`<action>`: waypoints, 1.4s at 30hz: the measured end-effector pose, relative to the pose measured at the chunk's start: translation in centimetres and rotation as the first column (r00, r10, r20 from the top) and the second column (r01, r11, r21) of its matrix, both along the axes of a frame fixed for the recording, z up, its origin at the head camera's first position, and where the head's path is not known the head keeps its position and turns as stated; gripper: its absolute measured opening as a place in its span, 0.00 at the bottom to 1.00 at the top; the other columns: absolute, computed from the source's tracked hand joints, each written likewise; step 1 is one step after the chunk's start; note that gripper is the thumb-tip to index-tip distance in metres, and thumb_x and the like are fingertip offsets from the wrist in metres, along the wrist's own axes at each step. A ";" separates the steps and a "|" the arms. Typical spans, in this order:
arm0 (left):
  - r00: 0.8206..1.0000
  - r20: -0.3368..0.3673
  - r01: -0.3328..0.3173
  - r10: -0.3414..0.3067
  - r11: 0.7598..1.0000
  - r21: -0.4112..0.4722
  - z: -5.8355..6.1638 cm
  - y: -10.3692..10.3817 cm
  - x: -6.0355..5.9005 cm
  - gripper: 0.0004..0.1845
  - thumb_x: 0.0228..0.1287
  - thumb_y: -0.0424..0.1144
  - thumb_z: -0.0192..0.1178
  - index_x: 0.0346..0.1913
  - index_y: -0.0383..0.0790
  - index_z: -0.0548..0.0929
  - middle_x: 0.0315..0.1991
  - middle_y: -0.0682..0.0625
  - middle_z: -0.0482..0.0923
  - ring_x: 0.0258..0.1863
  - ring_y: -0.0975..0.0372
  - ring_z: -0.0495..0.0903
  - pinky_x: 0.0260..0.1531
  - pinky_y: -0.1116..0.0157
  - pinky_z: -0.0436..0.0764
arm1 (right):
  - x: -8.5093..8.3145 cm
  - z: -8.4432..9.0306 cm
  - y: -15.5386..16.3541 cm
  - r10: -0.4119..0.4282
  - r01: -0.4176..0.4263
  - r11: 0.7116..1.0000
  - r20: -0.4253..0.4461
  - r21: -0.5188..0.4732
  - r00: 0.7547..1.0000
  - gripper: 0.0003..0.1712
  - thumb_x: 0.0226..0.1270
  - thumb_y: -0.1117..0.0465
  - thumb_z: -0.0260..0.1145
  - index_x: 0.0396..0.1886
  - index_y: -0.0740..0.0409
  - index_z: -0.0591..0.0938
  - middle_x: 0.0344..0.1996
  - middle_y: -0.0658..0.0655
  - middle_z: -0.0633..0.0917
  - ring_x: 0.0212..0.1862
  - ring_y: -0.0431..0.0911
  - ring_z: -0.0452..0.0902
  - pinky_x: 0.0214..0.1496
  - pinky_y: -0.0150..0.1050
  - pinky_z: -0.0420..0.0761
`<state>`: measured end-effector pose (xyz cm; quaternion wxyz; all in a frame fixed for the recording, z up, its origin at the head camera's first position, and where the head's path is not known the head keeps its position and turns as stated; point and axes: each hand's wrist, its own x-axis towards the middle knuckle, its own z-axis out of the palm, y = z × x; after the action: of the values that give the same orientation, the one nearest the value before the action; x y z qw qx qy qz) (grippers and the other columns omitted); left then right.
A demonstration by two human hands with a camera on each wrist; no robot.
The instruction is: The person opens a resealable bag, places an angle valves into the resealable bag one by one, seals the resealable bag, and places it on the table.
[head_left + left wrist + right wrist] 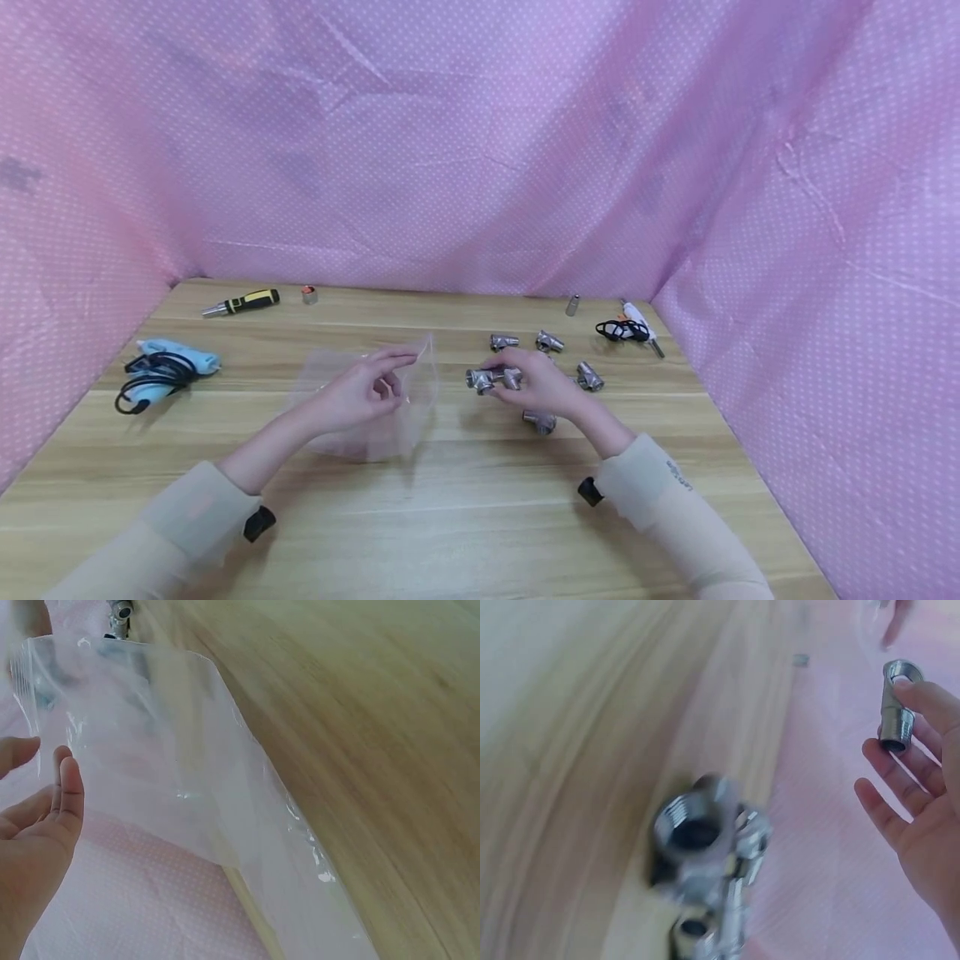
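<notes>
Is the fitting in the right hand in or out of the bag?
Out: the right hand holds the fitting beside the bag, table showing between.

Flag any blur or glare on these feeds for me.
Right wrist: nearest table fitting blurred, the held fitting in the right hand sharper; left wrist: bright glints along the clear bag's edge; head: no strong glare on the table, just soft shadows near the sleeves.
</notes>
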<state>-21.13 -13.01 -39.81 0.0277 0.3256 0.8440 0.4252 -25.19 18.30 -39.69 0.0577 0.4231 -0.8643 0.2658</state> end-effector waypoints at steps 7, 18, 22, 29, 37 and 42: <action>0.998 -0.046 -0.036 0.037 0.999 0.016 0.2 0.4 -0.1 0.30 0.53 0.21 0.62 0.62 0.28 0.71 0.65 0.38 0.65 0.36 0.62 0.80 0.39 0.69 0.83 | 0.6 1.3 -3.1 0.029 -0.029 0.996 -0.002 -0.083 1.000 0.20 0.53 0.60 0.72 0.46 0.55 0.81 0.41 0.49 0.84 0.40 0.38 0.78 0.44 0.34 0.82; 0.996 -0.058 -0.063 0.063 0.998 0.011 0.7 0.7 -0.2 0.28 0.53 0.22 0.63 0.60 0.29 0.72 0.59 0.38 0.71 0.36 0.62 0.81 0.39 0.69 0.83 | 0.3 0.8 -6.0 0.119 -0.120 0.991 -0.029 -0.051 0.992 0.19 0.54 0.59 0.72 0.46 0.56 0.81 0.38 0.48 0.84 0.29 0.39 0.74 0.30 0.32 0.78; 0.996 -0.062 -0.055 0.056 0.998 0.027 0.8 0.7 -0.1 0.28 0.52 0.22 0.63 0.60 0.29 0.73 0.58 0.38 0.72 0.36 0.62 0.81 0.39 0.69 0.83 | 0.2 0.3 -6.3 0.115 -0.116 0.993 -0.048 -0.018 0.992 0.19 0.54 0.58 0.72 0.47 0.54 0.81 0.39 0.48 0.84 0.30 0.38 0.75 0.30 0.29 0.78; 0.992 -0.125 -0.030 0.032 0.999 0.013 0.9 0.6 -0.4 0.25 0.52 0.21 0.63 0.56 0.28 0.75 0.55 0.39 0.75 0.36 0.62 0.81 0.38 0.69 0.83 | -0.1 -0.2 -6.2 0.097 -0.097 0.994 -0.005 -0.047 0.995 0.17 0.54 0.62 0.71 0.45 0.59 0.82 0.42 0.53 0.85 0.40 0.40 0.81 0.39 0.25 0.81; 0.948 -0.309 0.010 -0.078 0.976 -0.216 0.6 -0.1 -1.0 0.11 0.52 0.30 0.68 0.41 0.38 0.85 0.51 0.45 0.78 0.34 0.61 0.82 0.33 0.67 0.84 | -0.3 0.2 -5.8 0.118 -0.118 0.990 -0.014 -0.074 0.993 0.17 0.53 0.64 0.72 0.44 0.61 0.82 0.39 0.54 0.86 0.36 0.40 0.82 0.41 0.22 0.79; 0.908 -0.383 0.075 -0.167 0.967 -0.244 0.1 -0.2 -1.3 0.04 0.53 0.31 0.67 0.32 0.41 0.85 0.40 0.47 0.81 0.37 0.60 0.81 0.38 0.64 0.83 | -0.5 0.3 -5.6 0.113 -0.113 0.991 -0.011 -0.065 0.994 0.17 0.52 0.63 0.73 0.43 0.60 0.82 0.39 0.54 0.86 0.36 0.40 0.82 0.40 0.22 0.79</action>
<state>-22.45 -13.26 -39.71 -0.0827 0.4525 0.8523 0.2490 -25.67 12.73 -39.40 0.0593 0.4702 -0.8295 0.2954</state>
